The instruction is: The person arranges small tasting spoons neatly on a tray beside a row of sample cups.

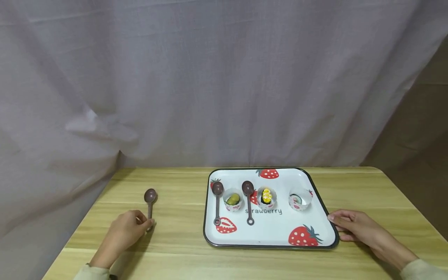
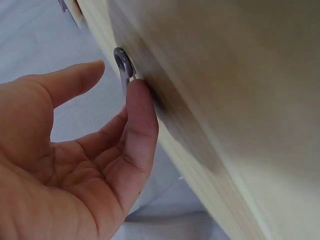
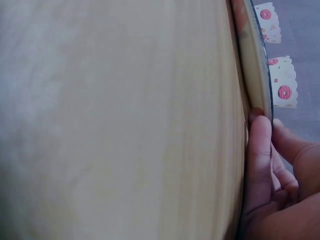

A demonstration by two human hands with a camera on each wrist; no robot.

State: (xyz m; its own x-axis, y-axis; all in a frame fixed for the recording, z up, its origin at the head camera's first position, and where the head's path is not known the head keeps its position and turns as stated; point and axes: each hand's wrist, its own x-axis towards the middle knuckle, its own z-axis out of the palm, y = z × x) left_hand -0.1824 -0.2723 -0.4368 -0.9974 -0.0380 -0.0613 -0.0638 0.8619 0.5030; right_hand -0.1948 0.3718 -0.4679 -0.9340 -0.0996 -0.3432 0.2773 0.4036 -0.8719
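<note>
On the table's left side lies a brown measuring spoon [image 1: 150, 195], bowl away from me. My left hand [image 1: 127, 229] is at its handle. In the left wrist view, the thumb [image 2: 82, 80] stands apart from the index finger [image 2: 141, 115], whose tip is right at the ringed handle end [image 2: 123, 62]. My right hand [image 1: 360, 227] grips the right rim of a white strawberry tray [image 1: 273, 233], thumb on top and fingers below. On the tray are two more brown spoons [image 1: 217, 189] and three paper cups [image 1: 300, 200], each with a small food-like piece inside.
The wooden table [image 1: 175, 256] runs back to a grey curtain [image 1: 224, 85]. The tray's dark-edged rim stands right of the table's middle. In the right wrist view, patterned paper cups [image 3: 284, 85] show past the tray's edge.
</note>
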